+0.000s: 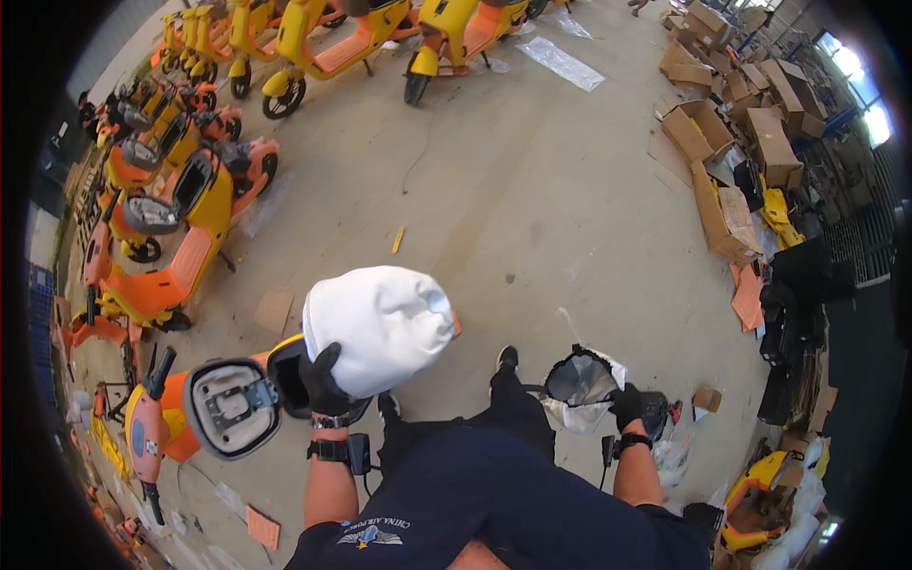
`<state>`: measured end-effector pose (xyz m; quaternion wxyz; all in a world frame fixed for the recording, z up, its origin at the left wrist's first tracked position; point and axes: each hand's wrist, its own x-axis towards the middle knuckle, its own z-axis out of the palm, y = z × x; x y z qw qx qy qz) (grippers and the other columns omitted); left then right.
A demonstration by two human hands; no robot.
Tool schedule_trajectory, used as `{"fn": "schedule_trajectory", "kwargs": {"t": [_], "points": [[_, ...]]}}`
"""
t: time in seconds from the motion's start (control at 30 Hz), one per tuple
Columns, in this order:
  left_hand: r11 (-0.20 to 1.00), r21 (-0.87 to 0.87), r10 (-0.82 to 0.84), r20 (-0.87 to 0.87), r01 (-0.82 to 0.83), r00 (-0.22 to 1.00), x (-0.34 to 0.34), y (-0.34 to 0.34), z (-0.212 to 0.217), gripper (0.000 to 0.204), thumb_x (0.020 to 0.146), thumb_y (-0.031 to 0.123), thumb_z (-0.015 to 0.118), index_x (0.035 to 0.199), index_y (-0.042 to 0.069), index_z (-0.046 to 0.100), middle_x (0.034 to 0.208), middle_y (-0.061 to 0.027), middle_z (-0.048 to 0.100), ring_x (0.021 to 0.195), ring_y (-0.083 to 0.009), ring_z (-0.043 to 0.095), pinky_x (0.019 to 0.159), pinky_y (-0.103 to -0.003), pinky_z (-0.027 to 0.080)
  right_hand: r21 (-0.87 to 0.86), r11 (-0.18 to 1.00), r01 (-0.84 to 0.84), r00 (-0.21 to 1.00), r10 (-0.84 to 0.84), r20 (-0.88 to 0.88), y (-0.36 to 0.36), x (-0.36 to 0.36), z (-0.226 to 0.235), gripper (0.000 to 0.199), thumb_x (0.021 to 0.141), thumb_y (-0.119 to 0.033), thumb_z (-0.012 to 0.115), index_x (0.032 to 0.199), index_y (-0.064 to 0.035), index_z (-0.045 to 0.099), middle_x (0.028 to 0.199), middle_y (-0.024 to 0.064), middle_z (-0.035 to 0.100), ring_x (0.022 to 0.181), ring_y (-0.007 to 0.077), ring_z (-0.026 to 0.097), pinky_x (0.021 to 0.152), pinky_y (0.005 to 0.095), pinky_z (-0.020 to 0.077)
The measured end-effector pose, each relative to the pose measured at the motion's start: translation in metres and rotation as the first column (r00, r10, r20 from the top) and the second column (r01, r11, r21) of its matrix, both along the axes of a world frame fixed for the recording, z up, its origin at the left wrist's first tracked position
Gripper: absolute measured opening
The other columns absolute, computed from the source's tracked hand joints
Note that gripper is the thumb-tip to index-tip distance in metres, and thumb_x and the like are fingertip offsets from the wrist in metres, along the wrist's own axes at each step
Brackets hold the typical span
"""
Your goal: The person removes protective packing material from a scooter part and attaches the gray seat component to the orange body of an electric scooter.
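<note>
My left hand (328, 382), in a black glove, grips a bulky white cloth-like cover (380, 318) with a gathered, creased right end. Its thumb presses on the near side; the other fingers are mostly hidden. Behind that hand is the open under-seat compartment (288, 373) of an orange and yellow scooter (178, 415), with its seat (231, 407) tipped up to the left. Lower right, my gloved right hand (627, 408) is closed on the rim of a white bag (578, 418), whose wide mouth shows a grey lining.
More scooters (185, 271) stand in rows at left and along the far side (342, 47). Cardboard boxes (727, 214) are heaped at right, beside black parts (793, 318). A yellow strip (398, 239) and a clear plastic sheet (562, 65) lie on the concrete floor (513, 180).
</note>
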<state>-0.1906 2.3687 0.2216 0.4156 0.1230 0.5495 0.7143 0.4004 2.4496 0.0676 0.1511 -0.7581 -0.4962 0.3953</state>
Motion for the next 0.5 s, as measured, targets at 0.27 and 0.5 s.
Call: {"fn": "schedule_trajectory", "kwargs": {"t": [0.27, 0.5], "points": [[0.992, -0.121, -0.06, -0.214, 0.035, 0.975, 0.145, 0.154, 0.048, 0.058, 0.071, 0.015, 0.067, 0.122, -0.007, 0.052, 0.107, -0.0184, 0.064, 0.091, -0.029, 0.064, 0.081, -0.039, 0.053, -0.198, 0.956, 0.214, 0.972, -0.229, -0.058, 0.14, 0.139, 0.026, 0.025, 0.07, -0.016, 0.061, 0.086, 0.003, 0.058, 0.072, 0.0159, 0.062, 0.063, 0.026, 0.063, 0.051, 0.038, 0.0523], [0.955, -0.291, -0.031, -0.286, -0.056, 0.958, 0.152, 0.205, -0.013, 0.056, 0.065, 0.019, 0.079, 0.112, -0.004, 0.061, 0.102, -0.0137, 0.066, 0.086, -0.0255, 0.063, 0.076, -0.037, 0.052, -0.183, 0.953, 0.241, 0.956, -0.266, -0.126, 0.235, 0.17, 0.009, 0.028, 0.07, -0.016, 0.066, 0.088, 0.0009, 0.055, 0.071, 0.0136, 0.056, 0.054, 0.0244, 0.053, 0.044, 0.0405, 0.0457]]}}
